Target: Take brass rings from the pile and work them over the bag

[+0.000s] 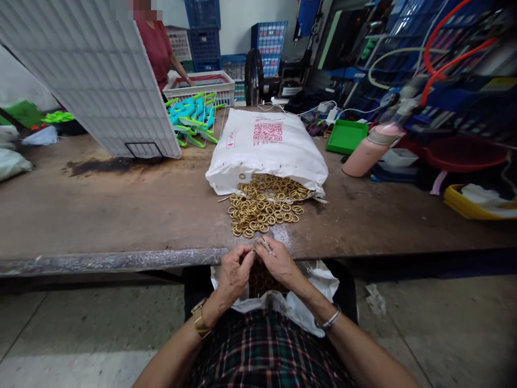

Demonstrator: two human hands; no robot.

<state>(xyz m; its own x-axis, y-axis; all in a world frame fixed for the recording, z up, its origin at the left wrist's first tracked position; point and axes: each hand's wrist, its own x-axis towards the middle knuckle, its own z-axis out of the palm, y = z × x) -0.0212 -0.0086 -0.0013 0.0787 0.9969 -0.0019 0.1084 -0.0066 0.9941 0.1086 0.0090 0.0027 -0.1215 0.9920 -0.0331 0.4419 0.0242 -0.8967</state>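
Observation:
My left hand (235, 269) is closed in a pinch at the table's front edge. A sliver of gold shows at its fingertips and looks like part of a ring, mostly hidden. Close beside it, my right hand (279, 262) is closed around a small flat pale-metal tool (265, 245), its kind unclear. Just beyond both hands lies a heap of gold-coloured rings (262, 210), spilling from the mouth of a white woven sack (242, 143) with red print. Below the hands, an open white bag (319, 280) on my lap contains more rings, darker in shadow.
A white ribbed panel (133, 91) stands at the left beside turquoise and green plastic pieces (194, 116). Rightward are a green tray (347, 136), a pink bottle (365, 153) and a yellow tray (464, 205). Someone in a red top (155, 48) reaches into a white crate (214, 86).

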